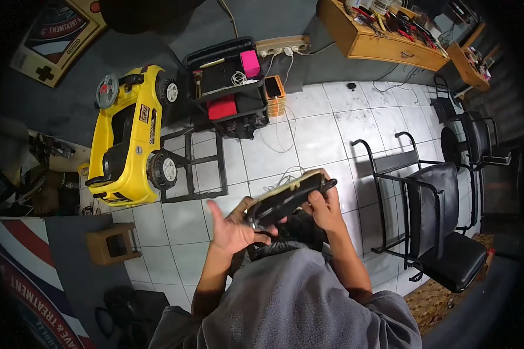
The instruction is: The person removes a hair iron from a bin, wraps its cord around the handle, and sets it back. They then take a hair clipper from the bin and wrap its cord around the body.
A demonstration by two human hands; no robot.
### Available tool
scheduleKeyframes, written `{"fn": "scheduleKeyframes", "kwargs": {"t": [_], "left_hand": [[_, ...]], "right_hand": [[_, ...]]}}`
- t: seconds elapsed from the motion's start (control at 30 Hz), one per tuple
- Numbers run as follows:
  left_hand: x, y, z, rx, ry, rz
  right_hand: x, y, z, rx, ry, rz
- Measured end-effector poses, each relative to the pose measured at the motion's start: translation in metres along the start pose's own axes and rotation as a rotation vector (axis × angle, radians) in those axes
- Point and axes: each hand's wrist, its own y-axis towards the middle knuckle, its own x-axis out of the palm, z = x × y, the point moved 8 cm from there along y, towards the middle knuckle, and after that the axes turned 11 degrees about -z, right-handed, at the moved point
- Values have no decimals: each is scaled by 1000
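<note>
A long black object with a pale, cream-coloured strip along its far edge (285, 203) is held up in front of my lap; I cannot tell what kind of thing it is. My right hand (326, 210) grips its right end, thumb pressed on the near side and fingers behind it. At the left end, my left hand (234, 228) has its palm turned up and its thumb stretched away, with the fingers right at the object's lower edge. Grey cloth (303, 296) covers my lap below, and dark material shows under the object.
A yellow ride-on toy car (131, 134) stands left, beside a black frame (193, 193) on the tiled floor. Ahead is a black trolley (224, 81) with a pink box (250, 63). Black chairs (434, 215) stand right; a brown stool (112, 244) is left.
</note>
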Motion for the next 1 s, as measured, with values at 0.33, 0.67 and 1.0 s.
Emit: {"fn": "scheduleKeyframes", "kwargs": {"t": [0.33, 0.67, 1.0], "left_hand": [[-25, 17, -17, -349, 560, 215], [0, 28, 2, -179, 1588, 479], [5, 25, -8, -158, 1457, 324]], "right_hand": [[6, -11, -1, 229, -569, 57], [54, -6, -51, -199, -900, -45], [45, -12, -23, 164, -513, -204]]}}
